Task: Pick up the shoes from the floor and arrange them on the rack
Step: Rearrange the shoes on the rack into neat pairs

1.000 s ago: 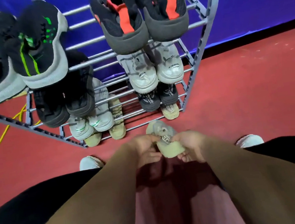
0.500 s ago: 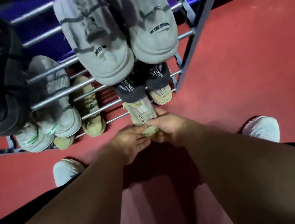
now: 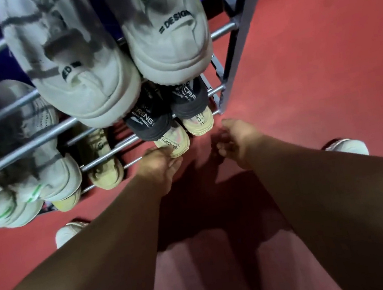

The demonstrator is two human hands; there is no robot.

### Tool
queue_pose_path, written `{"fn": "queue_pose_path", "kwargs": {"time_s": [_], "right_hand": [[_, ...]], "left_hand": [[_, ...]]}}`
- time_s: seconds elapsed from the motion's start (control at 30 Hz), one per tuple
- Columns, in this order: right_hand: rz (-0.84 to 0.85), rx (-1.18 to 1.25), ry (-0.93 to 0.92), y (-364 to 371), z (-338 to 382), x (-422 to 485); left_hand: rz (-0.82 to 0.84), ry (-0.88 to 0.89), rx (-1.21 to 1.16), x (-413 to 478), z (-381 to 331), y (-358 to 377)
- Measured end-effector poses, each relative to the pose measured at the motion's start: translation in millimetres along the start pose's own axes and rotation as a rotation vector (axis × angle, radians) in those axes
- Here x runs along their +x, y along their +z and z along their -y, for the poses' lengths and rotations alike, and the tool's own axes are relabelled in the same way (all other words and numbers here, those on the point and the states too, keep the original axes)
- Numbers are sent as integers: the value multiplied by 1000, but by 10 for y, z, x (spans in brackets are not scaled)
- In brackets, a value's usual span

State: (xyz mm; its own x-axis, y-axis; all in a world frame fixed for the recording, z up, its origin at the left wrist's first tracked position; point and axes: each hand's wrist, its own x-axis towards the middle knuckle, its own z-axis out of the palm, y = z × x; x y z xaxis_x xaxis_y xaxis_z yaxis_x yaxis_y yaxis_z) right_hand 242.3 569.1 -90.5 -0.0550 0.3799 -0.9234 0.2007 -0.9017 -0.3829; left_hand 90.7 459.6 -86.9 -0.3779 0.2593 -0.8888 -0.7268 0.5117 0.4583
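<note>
- Beige shoe (image 3: pixel 172 141) – on the bottom tier of the rack (image 3: pixel 242 39), toe pointing inward and hidden under the tier above. Its printed heel juts out over the front rail toward the person.
- Left hand (image 3: pixel 158 166) – at the heel of the beige shoe. Its fingers lie loosely extended, close together, and touch the heel's lower edge without curling round it.
- Right hand (image 3: pixel 236 138) – just right of the beige shoe and apart from it, near the rack's corner post. Its fingers are loosely curled and hold nothing.
- Mate (image 3: pixel 199 122) – a second beige shoe just beside the first on the same tier, heel outward, next to the corner post.
- Black pair (image 3: pixel 150 122) – on the tier directly above the beige shoes, heels outward, overlapping their fronts.
- White pair (image 3: pixel 83 86) – on a higher tier, large in view, with grey smudges and black lettering on the heel tabs.
- Green-marked pair (image 3: pixel 51 171) – pale shoes on the rack's left half, heels hanging past the rails.
- Tan shoe (image 3: pixel 101 155) – on a low tier between the green-marked pair and the beige shoe. A further tan toe shows lower left, mostly hidden.
- Floor (image 3: pixel 322 65) – red. The person's own pale shoes (image 3: pixel 66 235) stand on it either side of the arms.
</note>
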Motion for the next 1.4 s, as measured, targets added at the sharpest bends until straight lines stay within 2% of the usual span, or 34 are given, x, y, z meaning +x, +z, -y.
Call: {"fn": "queue_pose_path", "kwargs": {"time_s": [0.13, 0.27, 0.47, 0.57, 0.7, 0.8, 1.1, 1.4], "right_hand": [[9, -92, -59, 171, 150, 76], [52, -124, -25, 344, 196, 135], [-24, -139, -13, 463, 89, 222], [-44, -122, 18, 496, 8, 227], [-36, -10, 8, 467, -65, 218], [-11, 54, -17, 450, -51, 211], [11, -10, -42, 398, 46, 267], [-41, -142, -22, 501, 107, 273]], "left_hand": [[-17, 33, -30, 55, 63, -23], [-70, 60, -66, 117, 42, -112], [5, 67, -189, 83, 187, -104], [-23, 96, -275, 81, 314, -94], [-141, 147, -124, 121, 193, -132], [-108, 179, 15, 145, 23, -77], [-14, 98, -40, 173, 8, 94], [-19, 89, -138, 212, 68, 32]]}}
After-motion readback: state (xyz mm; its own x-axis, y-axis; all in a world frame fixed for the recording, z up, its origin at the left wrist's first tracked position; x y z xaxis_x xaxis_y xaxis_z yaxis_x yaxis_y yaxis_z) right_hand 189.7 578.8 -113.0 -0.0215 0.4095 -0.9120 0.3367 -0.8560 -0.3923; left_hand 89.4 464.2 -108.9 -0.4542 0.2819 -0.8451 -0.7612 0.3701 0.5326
